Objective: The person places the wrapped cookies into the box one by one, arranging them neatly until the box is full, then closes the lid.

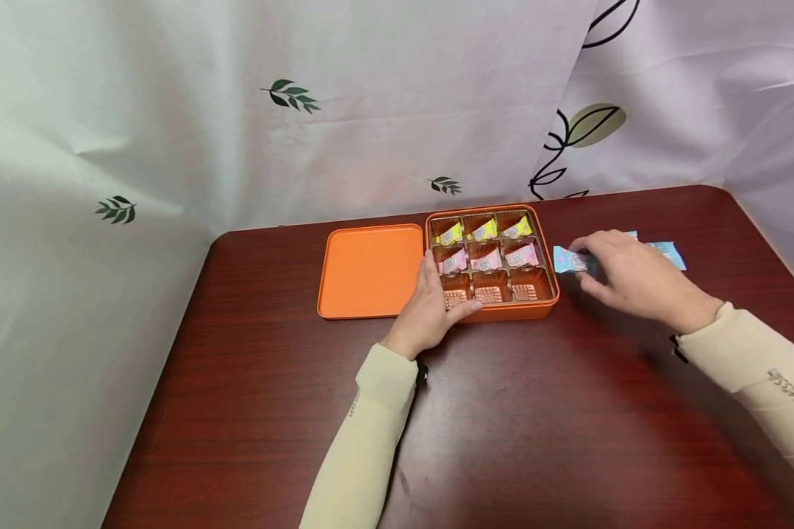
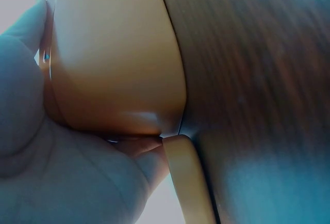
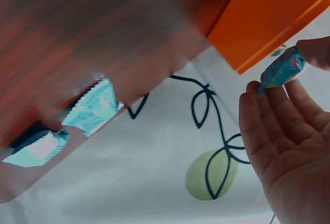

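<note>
Fingers (image 3: pixel 252 123) and thumb of our right hand (image 1: pixel 635 279) are pinching a blue-wrapped sweet (image 3: pixel 282 70) just to the right of the orange box (image 1: pixel 503 314), while our left hand (image 1: pixel 426 312) is resting against the box's near left corner, its straight fingers together and its thumb spread apart along the near side. We are judging the sweet to be light, with a firm middle under thin, slippery film, so we are favouring a hold on its plump body; the crimped ends would probably be folding under pressure. Nearest us, cream sleeves (image 1: pixel 364 433) are crossing a glossy, red-brown table (image 1: pixel 536 433) with streaked grain. Farther in, the box is showing smooth walls and rounded corners, and its flat, rimmed lid (image 1: pixel 370 272) is lying to the left. A shiny brown tray, seemingly thin plastic, is forming nine pockets: the near row is showing ribbed floors, the middle row is holding pink sweets (image 1: pixel 523 256), the far row yellow sweets (image 1: pixel 517 228). Far right, two more blue sweets (image 3: pixel 93 108) with zigzag ends are lying on the table. Behind everything, a pale, creased cloth (image 1: pixel 384 147) is hanging, printed with leaves.
</note>
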Available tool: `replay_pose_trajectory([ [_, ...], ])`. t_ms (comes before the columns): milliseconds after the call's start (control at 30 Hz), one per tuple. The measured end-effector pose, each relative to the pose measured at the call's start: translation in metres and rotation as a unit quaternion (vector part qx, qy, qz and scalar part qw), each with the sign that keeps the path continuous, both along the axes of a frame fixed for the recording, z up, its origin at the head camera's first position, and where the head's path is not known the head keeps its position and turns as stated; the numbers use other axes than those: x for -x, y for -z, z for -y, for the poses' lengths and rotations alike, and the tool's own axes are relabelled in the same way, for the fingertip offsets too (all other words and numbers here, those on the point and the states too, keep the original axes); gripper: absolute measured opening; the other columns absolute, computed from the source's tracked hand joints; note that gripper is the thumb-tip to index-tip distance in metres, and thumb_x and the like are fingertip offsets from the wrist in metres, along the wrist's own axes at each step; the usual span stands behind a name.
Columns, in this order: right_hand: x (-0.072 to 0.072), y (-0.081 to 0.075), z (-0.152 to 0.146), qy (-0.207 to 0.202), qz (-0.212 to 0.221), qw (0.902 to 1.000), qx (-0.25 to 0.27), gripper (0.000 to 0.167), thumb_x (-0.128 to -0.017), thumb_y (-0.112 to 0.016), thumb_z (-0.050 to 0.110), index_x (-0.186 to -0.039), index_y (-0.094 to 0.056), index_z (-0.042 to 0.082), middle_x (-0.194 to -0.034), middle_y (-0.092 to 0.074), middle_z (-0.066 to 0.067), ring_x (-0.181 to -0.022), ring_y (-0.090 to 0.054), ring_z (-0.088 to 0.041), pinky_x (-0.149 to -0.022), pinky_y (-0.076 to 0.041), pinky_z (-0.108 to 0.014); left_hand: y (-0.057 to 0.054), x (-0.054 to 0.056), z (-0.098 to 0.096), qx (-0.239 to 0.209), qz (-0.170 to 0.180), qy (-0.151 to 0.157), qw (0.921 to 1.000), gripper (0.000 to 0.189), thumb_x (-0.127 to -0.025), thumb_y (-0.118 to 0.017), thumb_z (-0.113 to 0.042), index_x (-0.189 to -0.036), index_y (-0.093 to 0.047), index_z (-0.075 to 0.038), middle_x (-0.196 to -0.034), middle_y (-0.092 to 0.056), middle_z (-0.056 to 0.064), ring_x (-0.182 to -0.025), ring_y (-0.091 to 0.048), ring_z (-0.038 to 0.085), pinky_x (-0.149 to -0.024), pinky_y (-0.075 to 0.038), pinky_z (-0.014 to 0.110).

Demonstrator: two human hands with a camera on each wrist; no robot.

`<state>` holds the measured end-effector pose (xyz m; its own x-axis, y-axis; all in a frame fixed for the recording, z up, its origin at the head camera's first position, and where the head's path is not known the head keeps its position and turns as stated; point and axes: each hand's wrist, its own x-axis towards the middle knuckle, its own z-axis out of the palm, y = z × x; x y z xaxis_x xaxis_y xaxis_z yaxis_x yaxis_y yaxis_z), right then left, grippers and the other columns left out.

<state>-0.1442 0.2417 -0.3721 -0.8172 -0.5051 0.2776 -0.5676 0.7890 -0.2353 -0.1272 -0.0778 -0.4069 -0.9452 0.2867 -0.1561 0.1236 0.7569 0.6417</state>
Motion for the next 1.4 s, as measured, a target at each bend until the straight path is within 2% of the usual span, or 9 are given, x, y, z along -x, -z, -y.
replay_pose_trajectory([
  [333, -0.003, -0.006, 0.013, -0.02, -0.014, 0.9997, 0.0, 0.037, -0.08, -0.077, 0.006, -0.114, -0.065, -0.002, -0.105, -0.065, -0.015, -0.098, -0.058, -0.032, -0.084, -0.05, -0.052, 0.0, 0.0, 0.0, -0.004, 0.001, 0.002, 1.0, 0.116, -0.092, -0.061, -0.061, -0.159, 0.017, -0.007, -0.167, 0.01, 0.019, -0.153, -0.007, 0.027, -0.118, -0.027, 0.04],
  [767, -0.004, -0.011, 0.026, -0.042, -0.025, 0.9987, -0.011, 0.033, -0.082, -0.076, 0.008, -0.112, -0.066, -0.001, -0.103, -0.066, -0.012, -0.093, -0.058, -0.028, -0.077, -0.051, -0.047, 0.0, 0.0, 0.0, -0.007, 0.001, 0.0, 1.0, 0.117, -0.092, -0.062, -0.06, -0.159, 0.017, -0.006, -0.167, 0.01, 0.018, -0.153, -0.01, 0.029, -0.117, -0.029, 0.04],
  [1133, -0.004, -0.015, 0.034, -0.055, 0.01, 0.9973, -0.048, 0.037, -0.081, -0.08, 0.01, -0.116, -0.069, 0.001, -0.11, -0.067, -0.012, -0.1, -0.06, -0.029, -0.084, -0.051, -0.05, 0.0, 0.0, 0.0, -0.008, 0.0, 0.001, 1.0, 0.115, -0.093, -0.063, -0.058, -0.159, 0.017, -0.007, -0.167, 0.009, 0.019, -0.153, -0.006, 0.028, -0.118, -0.026, 0.041],
  [1400, -0.003, -0.015, 0.038, -0.082, 0.004, 0.9948, -0.06, 0.033, -0.081, -0.079, 0.009, -0.113, -0.073, 0.002, -0.108, -0.068, -0.012, -0.098, -0.06, -0.028, -0.083, -0.052, -0.048, 0.0, 0.0, 0.0, -0.001, -0.002, 0.0, 1.0, 0.116, -0.092, -0.062, -0.06, -0.159, 0.016, -0.007, -0.167, 0.008, 0.02, -0.153, -0.006, 0.027, -0.118, -0.026, 0.04],
])
